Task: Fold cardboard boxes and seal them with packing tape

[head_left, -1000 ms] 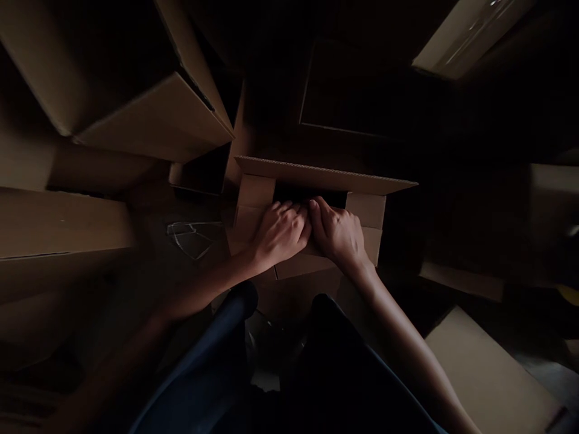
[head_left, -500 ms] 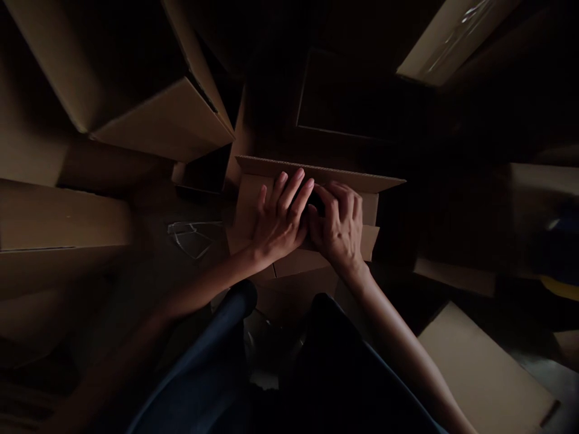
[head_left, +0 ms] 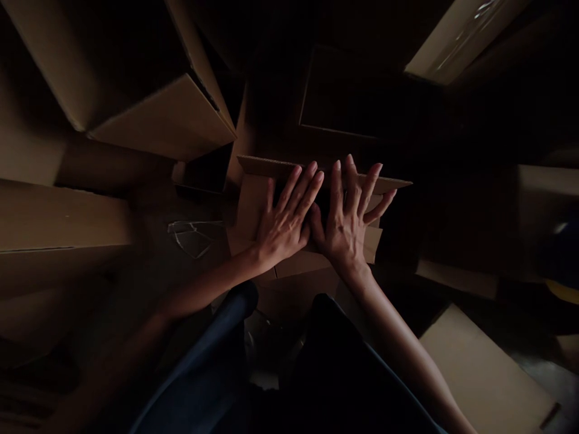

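A small cardboard box (head_left: 301,265) with raised flaps stands in front of my knees. Its far flap (head_left: 271,164) tilts up behind my fingers. Over the box's left part lies my left hand (head_left: 289,220), fingers stretched forward and slightly apart. My right hand (head_left: 346,217) is spread wide over the right part, its fingertips reaching the far flap. No object shows in either hand. The two thumbs almost meet above the dark opening. What lies inside the box is hidden by my hands and shadow.
Large open cartons (head_left: 167,120) crowd the upper left, and more boxes (head_left: 58,220) lie at the left. A taped carton (head_left: 456,45) is at the upper right. A flat cardboard piece (head_left: 486,374) rests at the lower right. Clear plastic strap (head_left: 192,232) lies left of the box.
My right hand has uncurled from a bent grip to widely spread, straight fingers reaching toward the far flap. The left hand has shifted slightly right, its fingers still extended.
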`<state>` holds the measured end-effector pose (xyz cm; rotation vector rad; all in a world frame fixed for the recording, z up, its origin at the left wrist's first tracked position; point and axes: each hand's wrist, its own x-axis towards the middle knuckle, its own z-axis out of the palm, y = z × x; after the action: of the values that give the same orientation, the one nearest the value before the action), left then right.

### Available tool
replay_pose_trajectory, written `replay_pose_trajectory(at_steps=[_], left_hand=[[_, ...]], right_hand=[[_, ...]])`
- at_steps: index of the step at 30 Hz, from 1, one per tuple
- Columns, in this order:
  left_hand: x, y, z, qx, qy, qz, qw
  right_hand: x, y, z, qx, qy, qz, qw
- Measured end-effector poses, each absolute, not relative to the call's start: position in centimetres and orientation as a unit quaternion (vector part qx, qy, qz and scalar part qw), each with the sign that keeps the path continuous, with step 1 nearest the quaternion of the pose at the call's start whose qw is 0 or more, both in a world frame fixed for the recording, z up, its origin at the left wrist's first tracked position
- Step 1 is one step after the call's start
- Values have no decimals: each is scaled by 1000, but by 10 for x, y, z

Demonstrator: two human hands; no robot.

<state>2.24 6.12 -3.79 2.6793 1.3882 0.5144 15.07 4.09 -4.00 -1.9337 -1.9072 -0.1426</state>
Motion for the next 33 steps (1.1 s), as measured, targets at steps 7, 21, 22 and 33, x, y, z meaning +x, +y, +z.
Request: replay_pose_trajectory(at_steps=[7, 21, 22, 33], left_hand=[[23, 61, -36, 874, 457, 165, 21], [25, 63, -39, 862, 471, 183, 45], [25, 63, -39, 862, 471, 183, 46], [22, 61, -40, 862, 470, 186, 40]], right_hand=[[151, 42, -42, -696, -678, -47, 232], [150, 42, -44, -698, -671, -51, 245], [150, 42, -45, -697, -671, -47, 248], [149, 40, -43, -700, -668, -64, 245]])
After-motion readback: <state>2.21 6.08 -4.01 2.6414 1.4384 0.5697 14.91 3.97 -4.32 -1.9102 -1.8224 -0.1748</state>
